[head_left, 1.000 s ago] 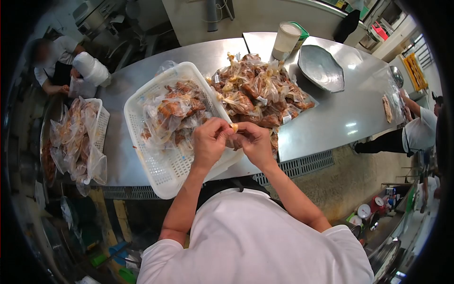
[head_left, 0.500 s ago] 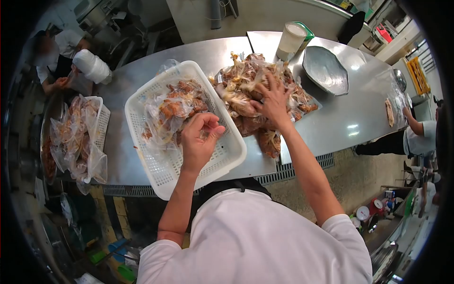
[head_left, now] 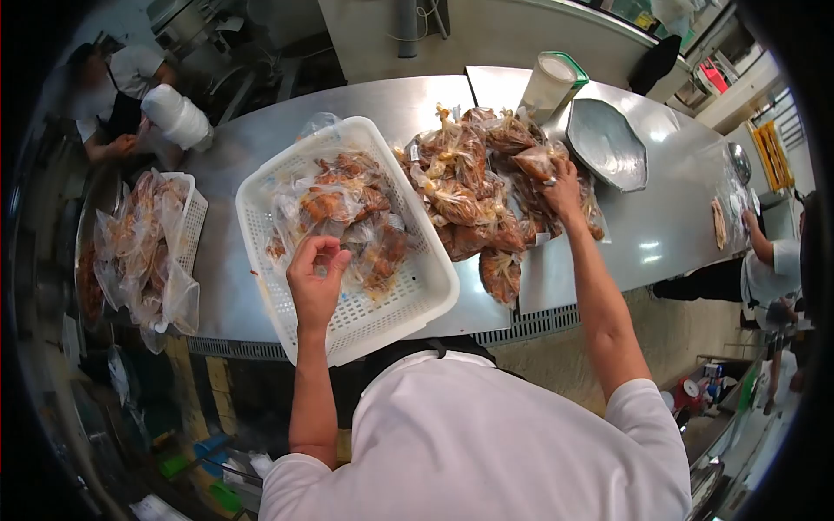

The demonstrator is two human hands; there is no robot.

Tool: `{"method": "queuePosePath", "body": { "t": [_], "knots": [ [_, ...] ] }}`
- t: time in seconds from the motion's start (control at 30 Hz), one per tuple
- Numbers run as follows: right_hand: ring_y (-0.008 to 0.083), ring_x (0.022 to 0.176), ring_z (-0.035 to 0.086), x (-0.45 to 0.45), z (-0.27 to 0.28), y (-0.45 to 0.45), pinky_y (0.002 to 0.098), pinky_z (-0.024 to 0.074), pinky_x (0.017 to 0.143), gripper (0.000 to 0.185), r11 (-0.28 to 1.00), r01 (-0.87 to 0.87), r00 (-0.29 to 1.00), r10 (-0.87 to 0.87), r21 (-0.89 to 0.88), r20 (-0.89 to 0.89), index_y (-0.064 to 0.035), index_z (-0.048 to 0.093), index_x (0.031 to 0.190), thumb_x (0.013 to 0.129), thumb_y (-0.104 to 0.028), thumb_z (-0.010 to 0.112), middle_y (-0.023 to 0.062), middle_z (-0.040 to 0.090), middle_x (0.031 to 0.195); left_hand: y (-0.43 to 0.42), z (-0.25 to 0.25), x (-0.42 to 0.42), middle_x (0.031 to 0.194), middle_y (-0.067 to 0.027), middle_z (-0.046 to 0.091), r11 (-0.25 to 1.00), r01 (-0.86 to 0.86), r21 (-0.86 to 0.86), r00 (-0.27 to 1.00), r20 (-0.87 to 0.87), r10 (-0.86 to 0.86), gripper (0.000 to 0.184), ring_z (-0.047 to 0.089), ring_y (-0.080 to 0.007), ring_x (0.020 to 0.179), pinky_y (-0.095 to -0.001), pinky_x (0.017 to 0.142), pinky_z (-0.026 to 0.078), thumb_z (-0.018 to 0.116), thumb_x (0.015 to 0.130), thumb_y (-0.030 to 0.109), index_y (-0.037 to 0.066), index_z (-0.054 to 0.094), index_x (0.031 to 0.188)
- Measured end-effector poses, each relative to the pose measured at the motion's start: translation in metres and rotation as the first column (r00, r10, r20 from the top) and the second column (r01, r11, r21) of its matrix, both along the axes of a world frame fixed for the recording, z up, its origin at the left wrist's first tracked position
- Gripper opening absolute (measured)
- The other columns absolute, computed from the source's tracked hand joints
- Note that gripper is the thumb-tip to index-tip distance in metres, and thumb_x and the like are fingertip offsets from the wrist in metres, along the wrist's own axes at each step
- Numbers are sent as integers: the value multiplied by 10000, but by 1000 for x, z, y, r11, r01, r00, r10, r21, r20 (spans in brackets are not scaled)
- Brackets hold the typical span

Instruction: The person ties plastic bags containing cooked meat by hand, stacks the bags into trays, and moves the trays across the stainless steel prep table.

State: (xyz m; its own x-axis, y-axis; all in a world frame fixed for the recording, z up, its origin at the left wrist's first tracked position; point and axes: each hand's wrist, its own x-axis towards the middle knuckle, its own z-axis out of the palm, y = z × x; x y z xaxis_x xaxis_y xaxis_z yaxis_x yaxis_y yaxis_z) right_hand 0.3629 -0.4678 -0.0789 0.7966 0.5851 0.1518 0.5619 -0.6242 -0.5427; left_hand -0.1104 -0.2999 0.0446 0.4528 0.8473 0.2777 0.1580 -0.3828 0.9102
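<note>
Over the near part of a white perforated basket (head_left: 347,334), my left hand (head_left: 315,280) is curled, thumb and fingertips close together; anything between them is too small to see. Bags of brown meat (head_left: 343,201) lie inside that basket. To its right, a heap of tied clear bags of brown meat (head_left: 473,200) covers part of the steel table (head_left: 608,234). My right hand (head_left: 563,187) is at the right side of this heap, its fingers on a meat bag (head_left: 536,162). One more bag (head_left: 501,276) sits at the heap's near edge.
A grey octagonal tray (head_left: 608,146) and a tall container (head_left: 549,85) stand behind the heap. At left are a smaller basket (head_left: 193,227) and bagged meat (head_left: 143,247). One person (head_left: 130,82) works at far left, another (head_left: 773,256) at far right.
My hands have parted from a bag's yellowish tied neck. The right hand moved out to the heap's right side; the left moved left and nearer me. Heap bags have shifted.
</note>
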Motion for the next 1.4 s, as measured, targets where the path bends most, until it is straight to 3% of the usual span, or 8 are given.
{"method": "queuePosePath", "body": {
  "t": [0.13,0.2,0.47,0.9,1.03,1.1,1.23,1.4],
  "knots": [
    [443,1393,365,-17,23,8,523,350,1137,891,934,105,984,-48,-341,171,-122,432,1456,739,-476,826,265,340,1519,5,-11,-24,936,-35,637,996,-85,-26,996,-2,85,181,607,-115,822,-252,715,504,770,860,46,-2,661,997],
    [480,1436,272,-68,48,27,557,288,1167,872,1000,4,941,5,-27,338,-121,463,1455,750,-492,817,252,264,1578,6,-12,-33,952,-32,642,991,-124,-47,992,-20,124,190,606,-112,853,-254,718,501,768,873,61,3,658,1017],
    [603,1465,-5,-169,20,118,870,99,1024,893,931,-347,930,357,-112,89,-309,547,1429,663,-716,757,107,115,1681,9,-17,-40,957,-33,633,985,-156,-67,988,-29,155,198,603,-107,853,-244,719,498,766,880,71,-1,652,1025],
    [554,1483,-111,-100,23,185,856,84,1050,988,798,-457,887,441,-393,-136,-357,403,1528,688,-799,678,55,45,1699,14,-5,-69,1040,-42,659,978,-205,37,952,-226,208,299,622,-122,930,-243,731,507,738,869,31,40,675,1160],
    [460,1462,289,-131,61,172,588,274,1184,933,791,-583,804,529,-186,-273,-201,494,1483,719,-664,763,183,280,1615,30,3,-61,1104,-88,667,969,-199,144,896,-373,240,462,646,-195,954,-295,735,529,757,789,6,91,673,1236],
    [385,1342,482,-169,72,161,453,387,1141,763,795,-600,799,591,89,115,-104,566,1396,763,-439,831,205,449,1493,41,-27,-52,1131,-104,665,881,-76,467,766,-538,351,498,651,-286,979,-376,779,541,759,779,23,96,660,1262],
    [364,1310,514,-254,108,144,429,434,1106,645,538,-765,565,825,354,-33,-62,601,1320,738,-158,861,201,529,1405,70,-52,-34,1052,-140,656,822,0,570,581,-669,464,355,644,-356,932,-445,802,535,724,805,52,62,683,1158],
    [383,1302,485,-319,133,151,426,452,1081,793,470,-797,497,867,380,-30,-64,532,1389,666,-68,857,171,476,1453,73,51,-1,864,-162,655,906,73,418,928,-361,92,125,664,-309,780,-400,715,522,666,849,41,14,689,969]
  ]
}}
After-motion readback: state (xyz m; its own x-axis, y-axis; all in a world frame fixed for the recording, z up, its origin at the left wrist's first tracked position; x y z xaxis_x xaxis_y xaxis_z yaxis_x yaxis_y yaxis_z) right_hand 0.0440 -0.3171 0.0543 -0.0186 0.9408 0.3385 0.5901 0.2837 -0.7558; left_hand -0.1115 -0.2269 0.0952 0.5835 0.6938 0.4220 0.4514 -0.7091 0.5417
